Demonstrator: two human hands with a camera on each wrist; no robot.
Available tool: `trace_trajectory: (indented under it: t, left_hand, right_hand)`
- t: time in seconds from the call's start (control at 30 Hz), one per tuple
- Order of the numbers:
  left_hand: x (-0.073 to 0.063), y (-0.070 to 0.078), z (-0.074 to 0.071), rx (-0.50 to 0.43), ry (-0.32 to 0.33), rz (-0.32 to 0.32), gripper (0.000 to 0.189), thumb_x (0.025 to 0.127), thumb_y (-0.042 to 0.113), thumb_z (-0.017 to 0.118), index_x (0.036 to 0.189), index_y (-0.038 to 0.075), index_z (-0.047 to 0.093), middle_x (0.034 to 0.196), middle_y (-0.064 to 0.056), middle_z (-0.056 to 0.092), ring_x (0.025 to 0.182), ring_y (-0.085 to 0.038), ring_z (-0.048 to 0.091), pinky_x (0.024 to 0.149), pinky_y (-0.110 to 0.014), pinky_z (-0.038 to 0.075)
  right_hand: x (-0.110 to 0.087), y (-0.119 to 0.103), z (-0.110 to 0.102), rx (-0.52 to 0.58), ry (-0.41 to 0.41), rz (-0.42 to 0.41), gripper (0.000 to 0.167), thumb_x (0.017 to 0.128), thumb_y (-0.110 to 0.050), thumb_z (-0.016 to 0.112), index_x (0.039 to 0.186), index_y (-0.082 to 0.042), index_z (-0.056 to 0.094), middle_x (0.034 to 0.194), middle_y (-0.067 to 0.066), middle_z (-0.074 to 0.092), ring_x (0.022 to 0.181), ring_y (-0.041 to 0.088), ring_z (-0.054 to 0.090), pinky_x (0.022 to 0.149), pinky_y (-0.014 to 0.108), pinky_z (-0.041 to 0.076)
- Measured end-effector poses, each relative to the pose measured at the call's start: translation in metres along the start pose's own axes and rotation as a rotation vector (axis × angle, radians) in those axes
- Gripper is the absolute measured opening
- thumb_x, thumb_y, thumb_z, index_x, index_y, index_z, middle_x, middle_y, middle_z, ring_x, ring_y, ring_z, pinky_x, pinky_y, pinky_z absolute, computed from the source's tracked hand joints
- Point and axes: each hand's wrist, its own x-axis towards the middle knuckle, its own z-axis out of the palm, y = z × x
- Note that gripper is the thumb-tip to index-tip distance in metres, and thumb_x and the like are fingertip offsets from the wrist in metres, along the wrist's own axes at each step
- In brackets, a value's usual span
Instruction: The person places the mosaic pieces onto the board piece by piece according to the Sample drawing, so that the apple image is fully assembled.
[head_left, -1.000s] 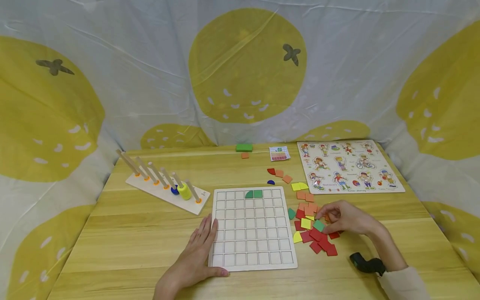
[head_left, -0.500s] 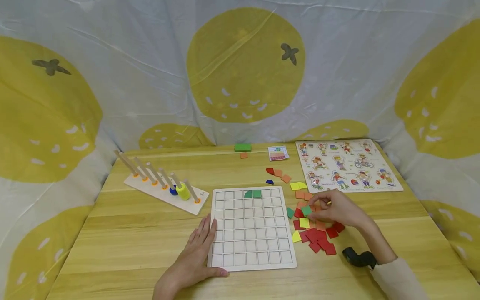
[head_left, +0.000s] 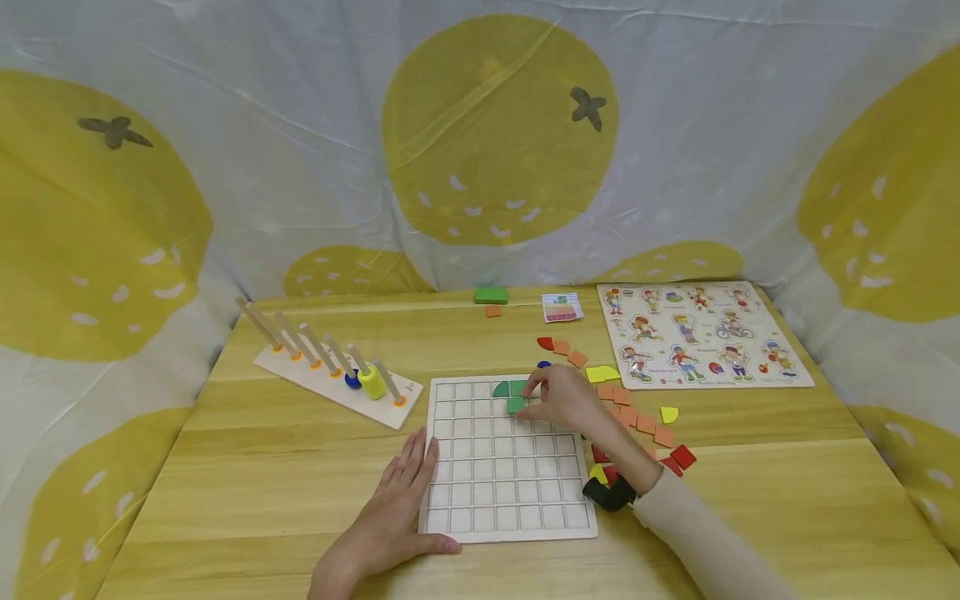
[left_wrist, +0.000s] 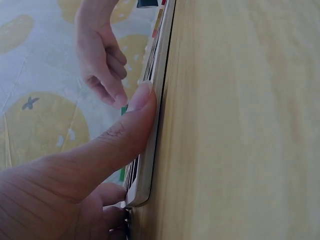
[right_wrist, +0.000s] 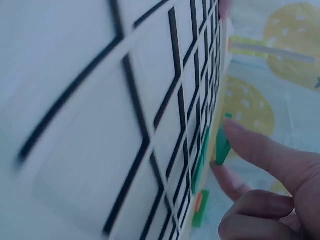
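Note:
A pale wooden grid board (head_left: 506,496) lies flat at the middle of the table. My right hand (head_left: 566,402) is over its upper part and pinches a green square tile (head_left: 514,406) between thumb and fingertips. In the right wrist view that tile (right_wrist: 221,146) is tilted, close over the grid. A green quarter-circle tile (head_left: 501,389) and a green square one, partly behind my right fingers, sit side by side in the board's top row. My left hand (head_left: 390,508) rests along the board's left edge with straight fingers, its thumb (left_wrist: 120,130) against the near edge.
Loose red, orange and yellow tiles (head_left: 645,423) lie right of the board, partly under my right forearm. A peg stacker (head_left: 337,387) stands at left. Farther back are a pattern card (head_left: 561,307), a green block (head_left: 491,296) and a picture puzzle board (head_left: 701,337).
My right hand has carried the green square tile from the loose tiles leftward, over the board's upper rows. Some loose tiles have shifted. The left hand has stayed at the board's edge.

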Motion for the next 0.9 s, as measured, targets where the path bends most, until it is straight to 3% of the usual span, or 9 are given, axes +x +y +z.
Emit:
trace_trajectory:
  t: [0.27, 0.57, 0.9]
  left_hand:
    - [0.0, 0.001, 0.002, 0.015, 0.014, -0.002, 0.136, 0.069, 0.058, 0.089, 0.165, 0.002, 0.011, 0.175, -0.018, -0.004, 0.163, -0.039, -0.001, 0.129, -0.06, 0.008]
    - [-0.001, 0.001, 0.0, 0.006, 0.019, -0.002, 0.135, 0.069, 0.057, 0.089, 0.165, 0.001, 0.012, 0.174, -0.019, -0.003, 0.162, -0.04, 0.0, 0.128, -0.061, 0.008]
    - [-0.001, 0.0, 0.0, 0.003, 0.001, 0.003, 0.136, 0.07, 0.059, 0.087, 0.165, 0.0, 0.01, 0.174, -0.021, -0.004, 0.162, -0.041, -0.001, 0.128, -0.062, 0.008]
  right_hand:
    - [0.008, -0.009, 0.016, -0.062, 0.032, 0.065, 0.028, 0.071, -0.025, 0.096, 0.085, -0.013, 0.075, 0.068, 0.0, 0.06, 0.061, 0.014, 0.051, 0.052, 0.025, 0.037]
    - [0.012, -0.004, 0.02, 0.047, 0.006, -0.013, 0.019, 0.075, -0.016, 0.093, 0.09, -0.013, 0.082, 0.055, -0.003, 0.049, 0.051, 0.01, 0.041, 0.05, 0.021, 0.029]
    - [0.016, -0.008, 0.022, 0.085, 0.0, -0.011, 0.018, 0.075, -0.01, 0.092, 0.09, -0.012, 0.083, 0.053, -0.003, 0.047, 0.05, 0.01, 0.038, 0.049, 0.021, 0.028]
